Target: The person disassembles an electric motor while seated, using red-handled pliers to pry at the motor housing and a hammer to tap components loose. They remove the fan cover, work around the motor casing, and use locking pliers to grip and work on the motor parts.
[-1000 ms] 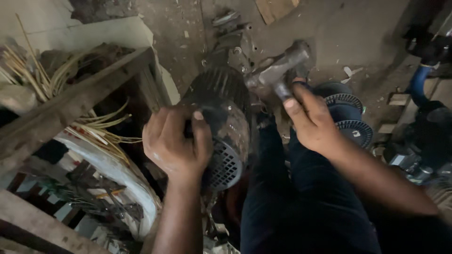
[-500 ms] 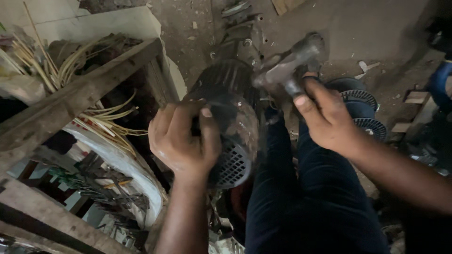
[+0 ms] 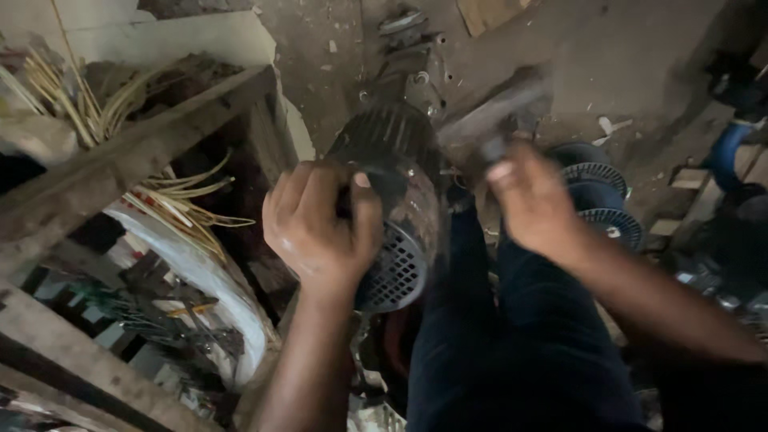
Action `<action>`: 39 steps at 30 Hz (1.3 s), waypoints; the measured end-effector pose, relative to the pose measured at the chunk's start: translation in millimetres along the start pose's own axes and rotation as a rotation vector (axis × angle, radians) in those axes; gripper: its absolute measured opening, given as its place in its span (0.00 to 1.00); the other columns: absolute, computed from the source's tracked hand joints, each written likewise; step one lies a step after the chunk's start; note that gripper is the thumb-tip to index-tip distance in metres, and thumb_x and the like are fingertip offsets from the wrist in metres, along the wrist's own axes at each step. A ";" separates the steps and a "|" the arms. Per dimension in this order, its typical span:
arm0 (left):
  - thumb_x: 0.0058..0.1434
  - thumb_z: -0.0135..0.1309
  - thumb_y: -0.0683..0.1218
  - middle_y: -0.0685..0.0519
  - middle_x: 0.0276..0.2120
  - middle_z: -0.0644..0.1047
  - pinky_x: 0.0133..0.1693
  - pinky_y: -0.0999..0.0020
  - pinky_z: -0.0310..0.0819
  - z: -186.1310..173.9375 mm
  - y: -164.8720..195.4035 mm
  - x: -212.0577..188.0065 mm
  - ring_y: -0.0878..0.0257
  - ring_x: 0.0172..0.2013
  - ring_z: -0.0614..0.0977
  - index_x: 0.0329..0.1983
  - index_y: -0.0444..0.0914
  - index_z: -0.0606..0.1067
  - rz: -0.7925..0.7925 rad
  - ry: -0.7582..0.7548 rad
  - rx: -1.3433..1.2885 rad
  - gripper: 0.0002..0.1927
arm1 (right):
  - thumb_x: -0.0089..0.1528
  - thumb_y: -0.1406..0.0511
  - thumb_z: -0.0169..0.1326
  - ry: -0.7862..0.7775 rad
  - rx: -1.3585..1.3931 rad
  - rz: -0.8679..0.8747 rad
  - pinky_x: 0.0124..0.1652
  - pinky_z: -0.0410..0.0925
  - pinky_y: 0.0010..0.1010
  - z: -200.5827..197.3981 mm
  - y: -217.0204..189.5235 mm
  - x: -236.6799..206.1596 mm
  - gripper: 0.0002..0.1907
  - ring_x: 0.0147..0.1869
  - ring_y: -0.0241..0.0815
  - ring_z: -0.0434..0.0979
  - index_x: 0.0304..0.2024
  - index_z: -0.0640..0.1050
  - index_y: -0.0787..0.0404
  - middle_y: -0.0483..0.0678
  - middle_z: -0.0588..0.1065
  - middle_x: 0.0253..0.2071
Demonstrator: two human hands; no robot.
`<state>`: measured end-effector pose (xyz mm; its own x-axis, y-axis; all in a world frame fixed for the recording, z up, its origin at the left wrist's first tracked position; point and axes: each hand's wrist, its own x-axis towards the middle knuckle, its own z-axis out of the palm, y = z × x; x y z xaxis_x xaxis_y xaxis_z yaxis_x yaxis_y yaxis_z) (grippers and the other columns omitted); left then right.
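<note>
A dark electric motor [image 3: 396,172] with a perforated fan cover [image 3: 398,274] rests against my leg in dark trousers [image 3: 512,352]. My left hand [image 3: 320,228] grips the motor's side near the fan cover. My right hand [image 3: 532,200] is closed around the handle of a hammer [image 3: 488,120], whose blurred metal head sits just right of the motor's top.
A wooden shelf frame [image 3: 120,160] with pale insulation strips [image 3: 88,100] stands at left, a white curved tub [image 3: 216,280] below it. Blue wire spools [image 3: 600,188] lie right of my leg. Metal parts [image 3: 404,40] lie on the dirty floor above. Clutter fills the right edge.
The hammer's head has moved right and slightly down and is motion-blurred. My left hand has kept its grip on the motor.
</note>
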<state>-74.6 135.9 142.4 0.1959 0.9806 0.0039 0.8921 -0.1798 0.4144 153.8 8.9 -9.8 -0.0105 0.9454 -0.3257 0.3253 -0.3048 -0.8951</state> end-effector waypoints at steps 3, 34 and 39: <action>0.60 0.57 0.44 0.49 0.32 0.76 0.38 0.55 0.69 0.8 1.1 2.2 0.49 0.33 0.77 0.31 0.39 0.74 0.015 0.017 -0.003 0.05 | 0.72 0.57 0.50 -0.075 -0.244 -0.130 0.36 0.68 0.40 0.5 -1.9 0.4 0.22 0.36 0.51 0.74 0.55 0.73 0.70 0.56 0.74 0.34; 0.59 0.57 0.44 0.44 0.30 0.74 0.38 0.48 0.71 -2.0 -1.8 -2.6 0.43 0.35 0.76 0.30 0.37 0.73 0.126 0.168 -0.009 0.07 | 0.76 0.54 0.48 0.173 -0.041 0.047 0.49 0.67 0.40 57.1 25.0 -44.2 0.23 0.50 0.57 0.75 0.56 0.74 0.70 0.63 0.75 0.46; 0.59 0.57 0.44 0.46 0.31 0.75 0.37 0.49 0.70 -0.4 -2.3 -4.0 0.44 0.35 0.77 0.32 0.38 0.75 0.070 0.150 0.001 0.05 | 0.73 0.55 0.49 0.177 0.212 0.161 0.47 0.69 0.34 43.7 18.1 -34.7 0.19 0.44 0.48 0.74 0.51 0.74 0.66 0.53 0.74 0.39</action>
<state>-77.6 132.4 141.8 0.1950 0.9662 0.1685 0.8788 -0.2484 0.4075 118.8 -34.5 -28.0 0.1958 0.8826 -0.4273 0.1046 -0.4521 -0.8858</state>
